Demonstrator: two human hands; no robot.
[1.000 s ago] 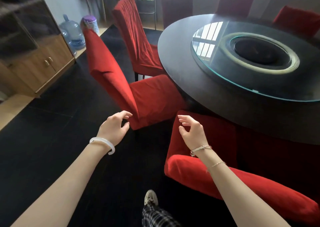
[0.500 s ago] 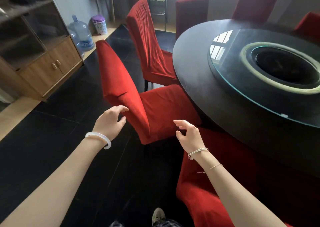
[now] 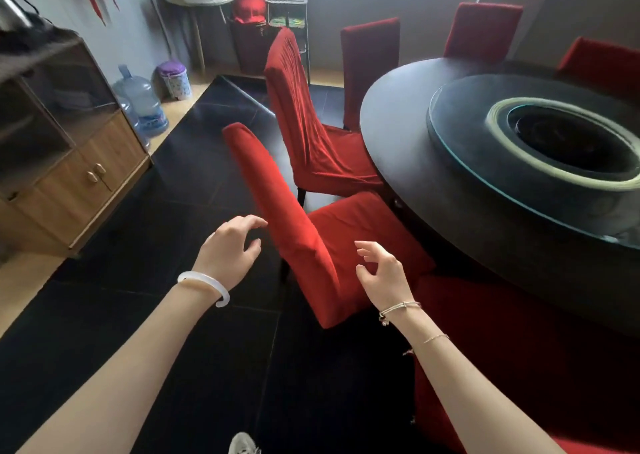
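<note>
Black tiled floor (image 3: 194,190), round table (image 3: 408,135), red chair (image 3: 298,239)

Nearest chair (image 3: 298,246): solid bright red cover, no pattern. Chair behind it (image 3: 298,114): same red, back in vertical pleat lines. Far chairs (image 3: 481,28): darker red. Round surface (image 3: 391,135): matte black. Glass turntable (image 3: 446,121): dark, green-tinted edge. Ring (image 3: 498,118) in its middle: pale yellow-green. Floor (image 3: 156,332): black tiles, thin grey joints, tan strip by the cabinet. Cabinet (image 3: 104,163): brown wood grain, gold knobs, smoky glass doors. Water jug (image 3: 142,104): translucent blue. Bin (image 3: 175,81): white with small dots, purple top. Bangle (image 3: 204,282): milky white. Wrist chain (image 3: 398,306): silver-gold. Shoe (image 3: 242,445): grey-white. Walls grey.
</note>
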